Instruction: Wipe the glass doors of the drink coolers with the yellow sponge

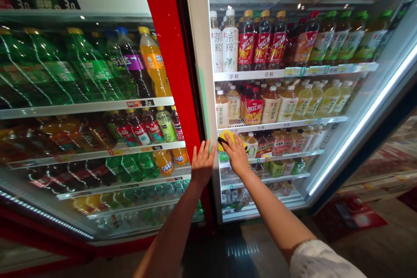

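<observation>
My left hand [202,163] rests with fingers stretched out and spread over the frame between the two drink coolers. Beside it, my right hand [236,155] presses a yellow cleaning pad [227,137] with a black band against the right cooler's glass door, close to its left edge. Part of the pad is covered by the fingers. The pale door frame [199,69] runs upright just left of the pad. Behind the glass, near the pad, stands a bottle with a white label and a white cap [251,142].
At left stands a red-framed cooler [172,47] with shelves of green, orange and dark soda bottles. The right cooler holds rows of tea bottles [265,39]. Dark floor [234,247] lies below, and a red mat or box [355,215] is at lower right.
</observation>
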Demonstrator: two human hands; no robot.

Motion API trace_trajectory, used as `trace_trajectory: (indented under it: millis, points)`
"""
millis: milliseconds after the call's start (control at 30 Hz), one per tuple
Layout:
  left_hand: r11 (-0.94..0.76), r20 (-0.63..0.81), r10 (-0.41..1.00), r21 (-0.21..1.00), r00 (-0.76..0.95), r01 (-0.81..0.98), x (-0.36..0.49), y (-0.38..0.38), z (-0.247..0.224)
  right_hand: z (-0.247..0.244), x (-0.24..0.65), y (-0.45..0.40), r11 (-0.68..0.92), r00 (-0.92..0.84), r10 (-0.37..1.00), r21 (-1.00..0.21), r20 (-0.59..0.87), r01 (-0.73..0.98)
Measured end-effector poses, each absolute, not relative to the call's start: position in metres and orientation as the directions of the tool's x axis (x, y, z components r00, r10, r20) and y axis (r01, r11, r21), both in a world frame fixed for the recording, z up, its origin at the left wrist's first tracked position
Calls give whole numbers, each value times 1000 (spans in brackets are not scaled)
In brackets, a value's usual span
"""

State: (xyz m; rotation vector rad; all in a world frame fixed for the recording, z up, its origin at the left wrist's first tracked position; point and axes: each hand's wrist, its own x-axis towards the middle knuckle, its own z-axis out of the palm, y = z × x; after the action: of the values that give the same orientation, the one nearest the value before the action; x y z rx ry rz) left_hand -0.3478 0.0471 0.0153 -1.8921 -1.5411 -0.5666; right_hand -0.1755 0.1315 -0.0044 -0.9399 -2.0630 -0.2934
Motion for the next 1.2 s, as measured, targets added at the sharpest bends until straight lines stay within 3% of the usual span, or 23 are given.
trace_trajectory:
  millis: [100, 267, 400, 533, 767, 1033, 1200]
  points:
    - [-126, 665, 712, -195, 225, 973, -349, 42, 14, -13, -158, 132, 687, -352, 514, -129, 783, 715]
    - [-94, 644, 738, -197, 201, 976, -349, 39, 14, 13, -176, 138, 651, -224, 519, -211, 825, 730]
    - [-47, 657, 739, -170, 149, 984, -344, 37, 7, 9, -197, 132, 716, -408, 491, -90, 770, 693]
    - [-32, 647, 750, -166, 133, 986, -340, 33, -5, -10, -187, 127, 819, -639, 378, 80, 670, 568]
    - [32, 688, 723, -119, 60, 992, -336, 30, -6, 16, -196, 135, 796, -581, 359, 86, 731, 600]
    - [76, 666, 744, -164, 53, 983, -326, 23, -36, -28, -177, 136, 889, -716, 207, 178, 667, 423]
    - [158, 734, 678, -94, -39, 983, -317, 34, -43, 4, -175, 148, 884, -724, 143, 242, 675, 400]
